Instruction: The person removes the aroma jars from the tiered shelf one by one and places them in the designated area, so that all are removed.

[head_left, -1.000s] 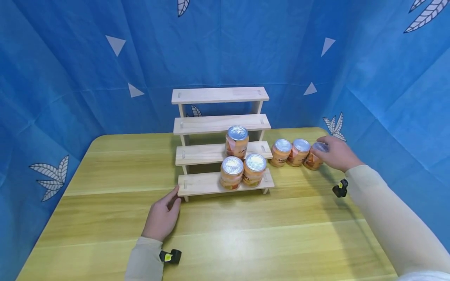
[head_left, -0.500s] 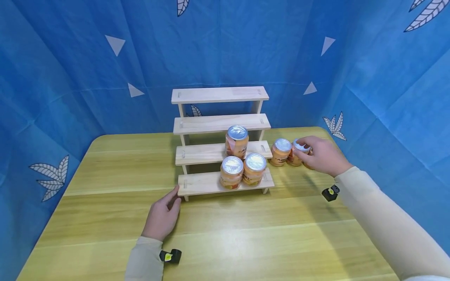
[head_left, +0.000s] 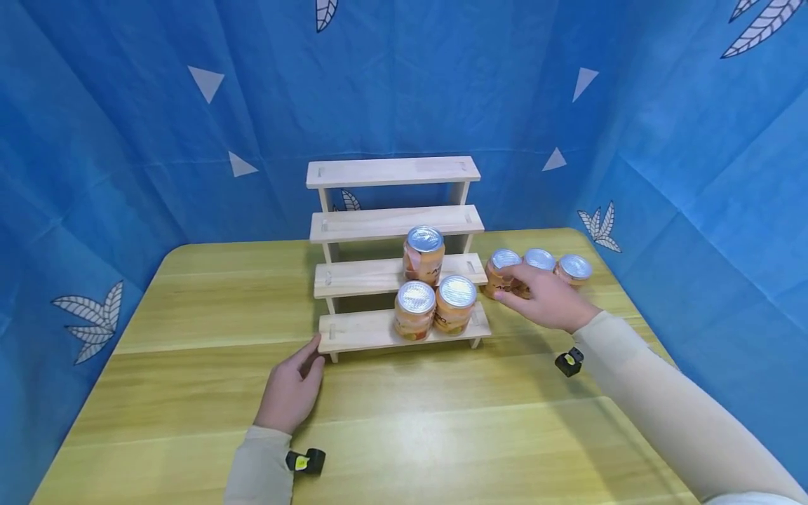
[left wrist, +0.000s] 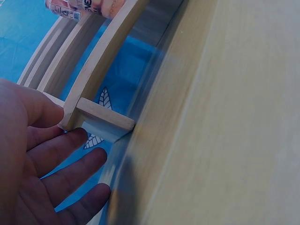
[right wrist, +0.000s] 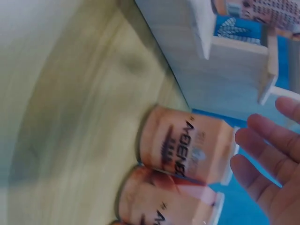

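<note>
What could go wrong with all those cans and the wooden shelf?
The right hand is by the can nearest the shelf, and the next can stands very close, so a bump might tip it over.

The left hand pinches a corner of the bottom step. If it tugs, the shelf might wobble.

The two cans on that step stand near its front edge, so they could fall off.

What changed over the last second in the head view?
The right hand moved left from the rightmost table can to the table can nearest the rack; whether it touches is unclear. The left hand stayed at the lowest shelf, and all six cans kept their places.
</note>
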`<state>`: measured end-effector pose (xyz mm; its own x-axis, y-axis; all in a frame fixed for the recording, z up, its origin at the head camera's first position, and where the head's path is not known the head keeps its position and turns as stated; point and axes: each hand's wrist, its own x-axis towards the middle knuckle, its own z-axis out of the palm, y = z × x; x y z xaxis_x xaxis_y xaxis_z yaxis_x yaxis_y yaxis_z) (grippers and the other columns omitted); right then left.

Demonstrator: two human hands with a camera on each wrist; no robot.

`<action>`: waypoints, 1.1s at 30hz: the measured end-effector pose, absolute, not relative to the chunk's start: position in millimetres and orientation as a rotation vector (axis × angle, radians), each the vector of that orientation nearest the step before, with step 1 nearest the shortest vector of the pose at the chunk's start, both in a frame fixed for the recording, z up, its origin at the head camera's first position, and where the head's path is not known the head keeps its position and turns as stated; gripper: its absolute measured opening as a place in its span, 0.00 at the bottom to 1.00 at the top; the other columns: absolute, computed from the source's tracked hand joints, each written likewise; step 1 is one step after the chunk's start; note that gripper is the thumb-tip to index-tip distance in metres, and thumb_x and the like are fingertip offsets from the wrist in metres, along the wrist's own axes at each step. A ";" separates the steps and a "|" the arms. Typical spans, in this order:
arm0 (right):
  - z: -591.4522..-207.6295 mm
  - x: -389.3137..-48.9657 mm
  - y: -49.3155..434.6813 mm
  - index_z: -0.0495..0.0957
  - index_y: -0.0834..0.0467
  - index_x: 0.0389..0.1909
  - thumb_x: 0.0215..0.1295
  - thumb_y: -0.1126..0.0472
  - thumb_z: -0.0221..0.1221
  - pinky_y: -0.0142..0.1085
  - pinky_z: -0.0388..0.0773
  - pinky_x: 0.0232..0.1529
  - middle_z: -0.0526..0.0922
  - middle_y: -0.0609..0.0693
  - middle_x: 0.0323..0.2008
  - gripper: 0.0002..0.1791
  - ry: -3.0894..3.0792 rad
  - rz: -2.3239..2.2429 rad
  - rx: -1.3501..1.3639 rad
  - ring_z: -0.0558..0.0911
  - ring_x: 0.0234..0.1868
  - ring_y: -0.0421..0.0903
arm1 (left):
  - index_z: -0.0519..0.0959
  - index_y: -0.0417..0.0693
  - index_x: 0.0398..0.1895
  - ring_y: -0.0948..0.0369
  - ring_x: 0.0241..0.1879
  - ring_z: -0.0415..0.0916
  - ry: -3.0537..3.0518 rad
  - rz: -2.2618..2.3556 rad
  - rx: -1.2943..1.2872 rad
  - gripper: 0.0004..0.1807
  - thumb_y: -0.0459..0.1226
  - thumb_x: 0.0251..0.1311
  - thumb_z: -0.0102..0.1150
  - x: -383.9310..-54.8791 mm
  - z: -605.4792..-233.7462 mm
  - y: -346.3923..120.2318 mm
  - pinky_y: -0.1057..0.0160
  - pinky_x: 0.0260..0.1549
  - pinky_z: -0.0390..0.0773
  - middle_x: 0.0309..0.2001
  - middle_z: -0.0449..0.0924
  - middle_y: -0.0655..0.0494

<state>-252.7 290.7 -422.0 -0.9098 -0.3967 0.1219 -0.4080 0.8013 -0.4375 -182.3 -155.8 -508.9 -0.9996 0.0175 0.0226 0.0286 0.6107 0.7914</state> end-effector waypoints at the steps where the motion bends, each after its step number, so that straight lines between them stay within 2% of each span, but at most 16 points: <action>1: -423.7 -252.6 289.1 0.72 0.60 0.67 0.73 0.42 0.57 0.55 0.79 0.55 0.80 0.58 0.59 0.33 -2.967 0.736 0.676 0.81 0.56 0.57 | 0.69 0.52 0.73 0.50 0.66 0.71 -2.805 -1.377 -0.039 0.25 0.40 0.74 0.53 -182.2 -509.1 -156.4 0.46 0.65 0.71 0.67 0.74 0.48; 5: -428.0 -251.4 282.6 0.67 0.62 0.71 0.72 0.41 0.58 0.59 0.73 0.63 0.75 0.60 0.66 0.38 -2.980 0.794 0.718 0.75 0.65 0.60 | 0.69 0.51 0.73 0.50 0.65 0.73 -2.797 -1.375 -0.048 0.25 0.40 0.74 0.53 -182.3 -509.3 -157.6 0.46 0.64 0.73 0.66 0.75 0.47; 11: -431.0 -254.2 272.4 0.63 0.60 0.74 0.66 0.37 0.62 0.57 0.73 0.64 0.70 0.59 0.70 0.45 -2.972 0.805 0.720 0.74 0.66 0.58 | 0.69 0.51 0.73 0.50 0.65 0.73 -2.799 -1.370 -0.042 0.25 0.40 0.74 0.53 -182.5 -508.0 -157.6 0.46 0.64 0.72 0.65 0.75 0.47; 25: -432.2 -259.3 263.8 0.64 0.57 0.74 0.60 0.30 0.64 0.58 0.73 0.63 0.71 0.58 0.69 0.50 -2.992 0.782 0.745 0.74 0.66 0.58 | 0.69 0.50 0.73 0.50 0.65 0.72 -2.805 -1.373 -0.027 0.25 0.40 0.74 0.53 -182.5 -504.1 -155.1 0.46 0.65 0.72 0.66 0.75 0.48; 29: -431.3 -257.7 261.5 0.67 0.58 0.72 0.59 0.30 0.64 0.57 0.74 0.63 0.74 0.58 0.67 0.48 -2.964 0.717 0.784 0.74 0.66 0.57 | 0.69 0.50 0.72 0.51 0.64 0.73 -2.806 -1.374 -0.026 0.25 0.39 0.74 0.53 -182.4 -504.6 -155.2 0.46 0.64 0.73 0.66 0.75 0.48; 33: -430.7 -255.7 258.9 0.69 0.56 0.69 0.59 0.31 0.65 0.55 0.78 0.58 0.76 0.56 0.64 0.46 -2.937 0.696 0.801 0.77 0.62 0.56 | 0.70 0.50 0.72 0.51 0.64 0.74 -2.807 -1.374 -0.024 0.25 0.40 0.74 0.53 -181.9 -504.7 -155.5 0.47 0.64 0.73 0.66 0.75 0.48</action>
<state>-255.7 258.9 -430.7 -0.8683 -0.4781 0.1324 -0.4867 0.7691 -0.4142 -181.9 -155.5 -504.7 -0.9997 0.0069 0.0214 0.0211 0.6133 0.7896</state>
